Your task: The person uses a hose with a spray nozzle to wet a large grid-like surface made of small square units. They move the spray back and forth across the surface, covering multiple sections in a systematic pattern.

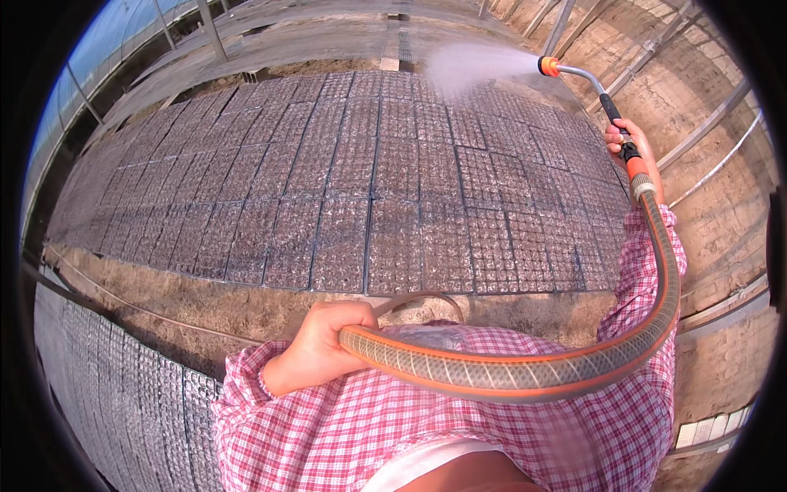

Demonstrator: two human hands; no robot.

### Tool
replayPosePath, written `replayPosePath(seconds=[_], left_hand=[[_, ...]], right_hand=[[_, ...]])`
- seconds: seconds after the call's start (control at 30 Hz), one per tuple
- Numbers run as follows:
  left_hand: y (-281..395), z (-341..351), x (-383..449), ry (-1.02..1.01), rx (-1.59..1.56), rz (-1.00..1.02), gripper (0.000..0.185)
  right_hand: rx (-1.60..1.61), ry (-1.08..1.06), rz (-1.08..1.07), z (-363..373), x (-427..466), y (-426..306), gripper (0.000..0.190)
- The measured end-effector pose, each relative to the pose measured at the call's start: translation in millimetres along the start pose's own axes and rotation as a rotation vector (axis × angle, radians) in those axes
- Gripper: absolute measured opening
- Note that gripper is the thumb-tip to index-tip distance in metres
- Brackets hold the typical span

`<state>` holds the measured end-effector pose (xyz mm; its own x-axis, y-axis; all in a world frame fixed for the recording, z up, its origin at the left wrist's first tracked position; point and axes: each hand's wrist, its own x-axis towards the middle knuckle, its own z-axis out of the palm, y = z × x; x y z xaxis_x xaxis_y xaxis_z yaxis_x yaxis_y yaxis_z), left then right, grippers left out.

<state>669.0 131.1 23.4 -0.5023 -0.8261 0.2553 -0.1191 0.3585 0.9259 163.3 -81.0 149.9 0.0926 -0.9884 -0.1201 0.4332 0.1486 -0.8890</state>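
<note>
My right hand (633, 144) grips the black handle of a watering wand (587, 77), held out at the far right. From its orange spray head (548, 66) a fan of water (486, 67) sprays left over the far trays. A grey hose with orange stripes (510, 375) runs from the wand's orange connector, curves down past my right arm and crosses my chest. My left hand (329, 341) is closed around this hose near my waist. Before me spreads a wide block of black seedling trays (393, 246), their cells filled with dark, speckled growing medium.
More cell trays (123, 381) lie at the lower left beyond a strip of bare soil (160, 295), where a thin hose (178, 323) trails. Metal posts (212, 31) stand at the back left. Along the right, an earthen wall (688, 80) has slanting supports (707, 126).
</note>
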Motion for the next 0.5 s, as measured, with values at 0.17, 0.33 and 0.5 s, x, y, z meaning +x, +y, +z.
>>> replayPosePath(seconds=[0.17, 0.33, 0.5], left_hand=[[8, -30, -52, 0.265, 0.031, -0.180, 0.023], [15, -59, -78, 0.465, -0.027, -0.290, 0.023], [-21, -72, -68, 0.467, 0.016, -0.300, 0.020]], right_hand=[[0.040, -0.274, 0.080, 72, 81, 41, 0.017], [0.063, -0.471, 0.107, 155, 127, 76, 0.032], [-0.080, -0.358, -0.054, 147, 129, 87, 0.038]])
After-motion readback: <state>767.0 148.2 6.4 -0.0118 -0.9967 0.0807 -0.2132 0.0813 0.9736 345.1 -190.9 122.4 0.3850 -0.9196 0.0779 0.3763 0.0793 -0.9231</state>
